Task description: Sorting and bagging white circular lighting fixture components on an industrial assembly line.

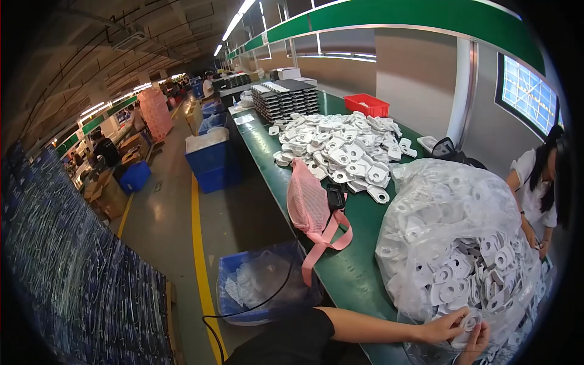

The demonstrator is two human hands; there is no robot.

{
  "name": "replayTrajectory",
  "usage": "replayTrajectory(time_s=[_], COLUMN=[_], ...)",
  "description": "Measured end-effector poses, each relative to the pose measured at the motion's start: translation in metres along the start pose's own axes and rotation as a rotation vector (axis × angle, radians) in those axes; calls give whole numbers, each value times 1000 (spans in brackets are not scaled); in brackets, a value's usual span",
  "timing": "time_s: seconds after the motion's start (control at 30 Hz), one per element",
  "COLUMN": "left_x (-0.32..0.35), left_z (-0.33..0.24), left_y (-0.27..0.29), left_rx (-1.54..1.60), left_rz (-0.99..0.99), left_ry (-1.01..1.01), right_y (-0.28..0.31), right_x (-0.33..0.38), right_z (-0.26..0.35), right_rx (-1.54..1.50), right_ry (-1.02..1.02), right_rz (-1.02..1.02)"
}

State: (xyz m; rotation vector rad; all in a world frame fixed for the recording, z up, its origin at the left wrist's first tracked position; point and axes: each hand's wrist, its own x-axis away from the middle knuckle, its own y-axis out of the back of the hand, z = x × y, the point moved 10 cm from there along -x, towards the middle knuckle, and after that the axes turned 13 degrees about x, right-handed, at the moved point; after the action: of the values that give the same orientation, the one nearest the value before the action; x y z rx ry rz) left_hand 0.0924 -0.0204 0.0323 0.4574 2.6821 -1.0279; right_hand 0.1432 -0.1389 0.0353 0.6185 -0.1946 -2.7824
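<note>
Low at the right, my left hand (pixel 445 328) pinches the edge of a white plastic part with a round ring (pixel 470 322). Against its other side, my right hand (pixel 477 345) closes its fingers on the same part. Right behind both hands stands a large clear plastic bag (pixel 398 243), its mouth open and packed with similar white ringed parts (pixel 447 292). Farther along the green bench, a loose heap of these white parts (pixel 340 146) is spread out. My right forearm is mostly cut off by the picture's lower edge.
A pink mesh bag with a strap (pixel 304 194) lies on the green bench (pixel 340 267). Stacked black trays (pixel 286 100) and a red bin (pixel 367 106) stand beyond the heap. Blue bins (pixel 213 164) stand on the floor at left. Another person (pixel 535 182) works at right.
</note>
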Motion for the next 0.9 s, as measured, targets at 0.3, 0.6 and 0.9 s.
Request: replayTrajectory(time_s=[0.3,0.6,0.9], left_x=[2,12,10], left_z=[-13,-5,-27], left_y=[-9,-13,1], left_rx=[-368,-951,-962], left_rz=[99,85,-61], left_ry=[10,-180,-219], right_y=[-22,-6,-28], right_x=[10,21,17], right_z=[32,-4,31], right_rx=[335,293,484], right_ry=[-168,-281,-174], right_rz=[241,362,263])
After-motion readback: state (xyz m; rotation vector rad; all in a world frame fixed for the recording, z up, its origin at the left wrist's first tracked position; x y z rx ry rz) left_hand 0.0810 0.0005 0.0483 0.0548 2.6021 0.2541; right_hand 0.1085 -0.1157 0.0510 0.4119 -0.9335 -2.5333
